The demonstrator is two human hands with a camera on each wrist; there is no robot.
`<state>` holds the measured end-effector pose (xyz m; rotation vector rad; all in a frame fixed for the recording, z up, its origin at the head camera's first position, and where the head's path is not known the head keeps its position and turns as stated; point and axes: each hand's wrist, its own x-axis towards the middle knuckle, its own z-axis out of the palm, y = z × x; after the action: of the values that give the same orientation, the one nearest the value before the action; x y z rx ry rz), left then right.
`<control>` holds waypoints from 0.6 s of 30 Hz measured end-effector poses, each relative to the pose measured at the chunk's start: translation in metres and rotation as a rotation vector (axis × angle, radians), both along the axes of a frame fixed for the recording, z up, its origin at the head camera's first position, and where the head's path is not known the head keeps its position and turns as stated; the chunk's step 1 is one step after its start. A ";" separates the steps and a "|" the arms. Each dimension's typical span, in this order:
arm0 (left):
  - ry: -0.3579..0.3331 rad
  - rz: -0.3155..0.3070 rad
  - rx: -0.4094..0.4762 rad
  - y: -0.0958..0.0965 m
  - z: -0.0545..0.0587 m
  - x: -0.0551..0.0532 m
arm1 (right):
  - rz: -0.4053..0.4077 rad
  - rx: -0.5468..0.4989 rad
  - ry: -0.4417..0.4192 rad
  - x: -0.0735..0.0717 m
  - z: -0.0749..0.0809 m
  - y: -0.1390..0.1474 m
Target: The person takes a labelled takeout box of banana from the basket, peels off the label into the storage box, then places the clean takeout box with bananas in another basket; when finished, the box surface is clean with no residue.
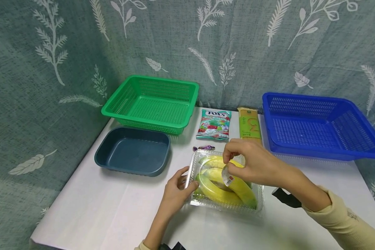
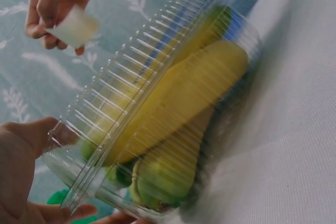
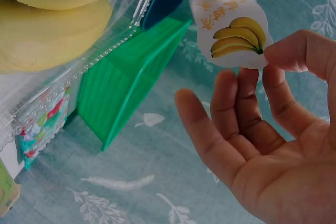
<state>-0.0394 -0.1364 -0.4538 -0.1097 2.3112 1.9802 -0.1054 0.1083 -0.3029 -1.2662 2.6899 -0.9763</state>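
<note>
A clear plastic clamshell box point(image 1: 192, 173) sits on the table with several yellow bananas point(image 1: 243, 189) inside, green at their ends. My left hand point(image 1: 176, 191) grips the box's left edge, thumb on the lid and fingers at its side. Above the lid, my right hand point(image 1: 253, 163) pinches a white label point(image 3: 231, 30) between thumb and index finger. A picture of bananas and some orange lettering show on the label in the right wrist view. In the left wrist view its pale blank side faces the camera, and the label point(image 2: 76, 26) stands apart from the box.
Behind the box lie a purple-wrapped candy point(image 1: 203, 148), a Fox's candy bag point(image 1: 214, 124) and a green-yellow packet point(image 1: 250, 124). A green basket point(image 1: 187, 118) and a dark blue tub point(image 1: 162, 163) stand left; a blue basket point(image 1: 315, 151) stands right. A patterned curtain point(image 1: 237, 52) backs the table.
</note>
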 end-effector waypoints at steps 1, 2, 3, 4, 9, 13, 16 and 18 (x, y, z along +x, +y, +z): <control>0.000 0.000 -0.002 0.000 0.000 0.000 | 0.001 -0.006 -0.001 0.000 0.000 0.000; -0.001 0.001 -0.006 0.000 0.000 0.000 | 0.003 -0.015 -0.004 -0.001 -0.001 -0.001; -0.001 0.001 -0.007 0.000 0.000 0.001 | 0.005 -0.023 -0.008 -0.001 -0.001 -0.002; -0.002 0.002 -0.007 0.000 0.000 0.001 | 0.008 -0.031 -0.013 -0.001 -0.002 -0.003; -0.001 0.005 -0.009 0.000 -0.001 0.001 | 0.017 -0.057 -0.034 -0.002 -0.003 -0.006; 0.003 0.002 -0.010 0.000 -0.001 0.001 | 0.034 -0.065 -0.030 -0.003 -0.003 -0.007; 0.006 0.001 -0.017 -0.001 -0.001 0.001 | 0.054 -0.075 -0.030 -0.004 -0.003 -0.008; 0.011 -0.004 -0.019 -0.001 0.000 0.001 | 0.062 -0.078 -0.029 -0.004 -0.003 -0.009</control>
<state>-0.0383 -0.1370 -0.4540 -0.0960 2.3354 1.9628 -0.1097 0.0994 -0.3059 -1.3289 2.5979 -1.0928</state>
